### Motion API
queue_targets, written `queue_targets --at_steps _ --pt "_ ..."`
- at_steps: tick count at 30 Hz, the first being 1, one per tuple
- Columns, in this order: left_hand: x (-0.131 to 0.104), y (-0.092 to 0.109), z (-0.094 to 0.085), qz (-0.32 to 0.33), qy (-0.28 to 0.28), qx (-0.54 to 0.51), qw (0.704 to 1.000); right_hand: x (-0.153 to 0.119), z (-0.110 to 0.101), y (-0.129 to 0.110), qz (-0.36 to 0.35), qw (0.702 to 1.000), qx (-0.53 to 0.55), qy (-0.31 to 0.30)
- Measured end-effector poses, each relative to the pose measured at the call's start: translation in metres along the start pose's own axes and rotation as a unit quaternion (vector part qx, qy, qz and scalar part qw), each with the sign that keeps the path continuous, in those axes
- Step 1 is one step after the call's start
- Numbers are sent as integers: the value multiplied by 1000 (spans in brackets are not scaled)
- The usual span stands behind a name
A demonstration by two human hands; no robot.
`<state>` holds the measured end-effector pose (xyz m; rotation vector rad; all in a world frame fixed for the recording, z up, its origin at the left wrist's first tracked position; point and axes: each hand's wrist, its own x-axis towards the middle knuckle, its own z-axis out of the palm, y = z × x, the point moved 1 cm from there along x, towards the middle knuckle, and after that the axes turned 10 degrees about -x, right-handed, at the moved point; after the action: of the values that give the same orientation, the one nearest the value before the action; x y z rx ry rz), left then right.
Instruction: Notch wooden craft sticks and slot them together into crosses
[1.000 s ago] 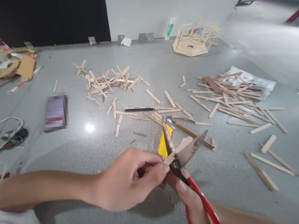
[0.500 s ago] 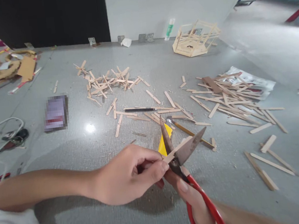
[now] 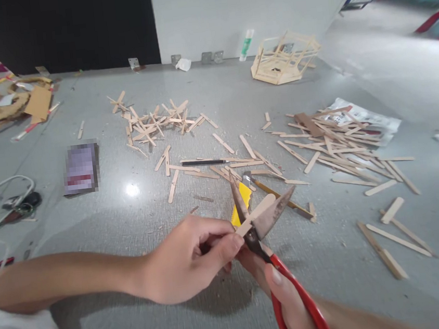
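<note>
My left hand (image 3: pixel 196 258) pinches one end of a flat wooden craft stick (image 3: pixel 259 210) between thumb and finger. The stick's rounded far end points up and right, lying between the spread blades of a pair of scissors (image 3: pixel 265 227) with red handles. My right hand (image 3: pixel 290 298) grips those handles, thumb through one loop; its other fingers are partly hidden beneath. Just behind the blades lie a yellow utility knife (image 3: pixel 241 204) and a thin tool with a brownish-yellow handle (image 3: pixel 282 200). Farther back, a black pen-like tool (image 3: pixel 203 162) rests among loose sticks.
Loose sticks form a heap (image 3: pixel 156 121) at the back and a larger pile (image 3: pixel 342 136) at right beside a plastic wrapper (image 3: pixel 385 123). A stick-built frame (image 3: pixel 285 61) and a glue stick (image 3: pixel 246 45) stand by the wall. At left are a blurred purple box (image 3: pixel 81 167) and white cable (image 3: pixel 5 182).
The craft stick is turned so more of its flat face shows between the blades. Both hands and the scissors have shifted slightly left; the blades stay spread.
</note>
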<state>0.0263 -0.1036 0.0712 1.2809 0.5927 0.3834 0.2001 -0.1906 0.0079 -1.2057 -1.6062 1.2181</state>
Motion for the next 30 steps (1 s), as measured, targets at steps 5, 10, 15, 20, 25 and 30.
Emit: queue_targets --at_steps 5,10,15,20,25,30 --pt "-1 -2 0 12 3 26 1000 0 -1 -4 -27 998 50 -36" --pt "-2 -4 1 25 4 54 998 4 -2 -12 -22 997 50 -57" --pt "-3 -4 1 41 12 78 996 3 -4 -11 -35 997 41 -63" --pt "-3 -4 1 35 12 82 996 0 -5 -8 -30 997 16 -67" --pt "-3 -4 2 31 3 79 996 -1 -3 -8 -25 998 -13 -52" --pt "-4 1 3 35 -4 72 997 1 -1 -12 -16 999 -18 -34"
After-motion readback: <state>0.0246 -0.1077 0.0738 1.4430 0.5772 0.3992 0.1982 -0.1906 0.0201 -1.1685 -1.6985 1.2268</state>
